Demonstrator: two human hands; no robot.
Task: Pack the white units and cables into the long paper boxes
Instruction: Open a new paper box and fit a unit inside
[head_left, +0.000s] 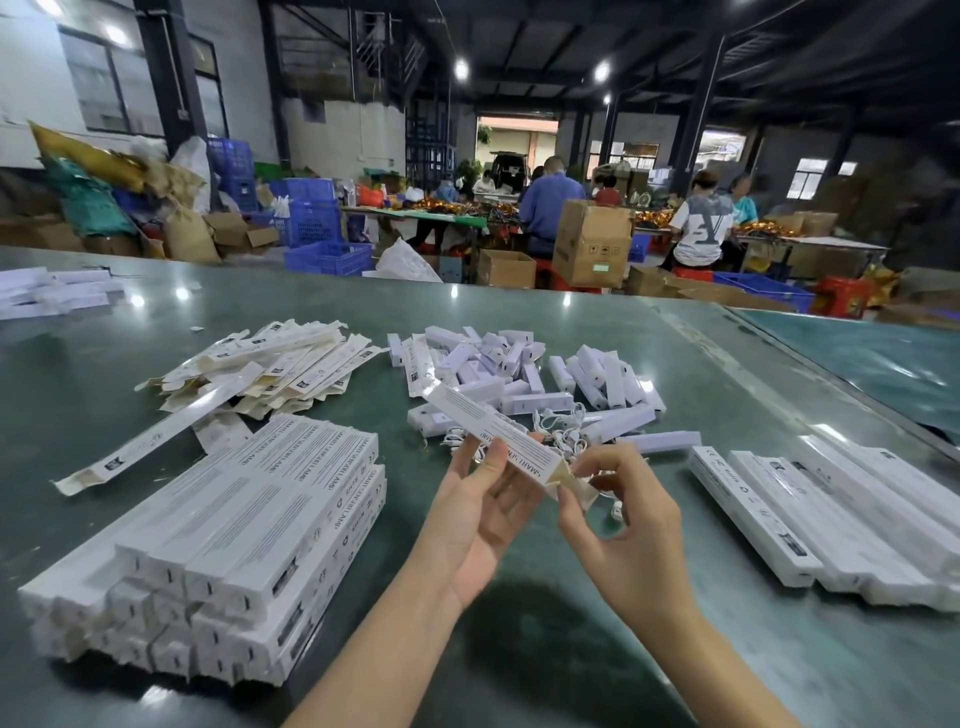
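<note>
A long paper box (493, 434) is held above the counter (571, 649), slanting from upper left down to the near right. The left hand (480, 519) cradles its middle, with its fingers (496, 462) curled up along the near side. The right hand (631, 525) pinches the open brown end flap (569, 480) between thumb and forefinger. The box is white with fine print and "SMART" lettering. Behind it lies a heap of white units (519, 371) with tangled cables (556, 428). Flat unfolded boxes (260, 369) lie at far left, a stack of closed boxes (234, 551) at near left, and more boxes (831, 514) at right.
</note>
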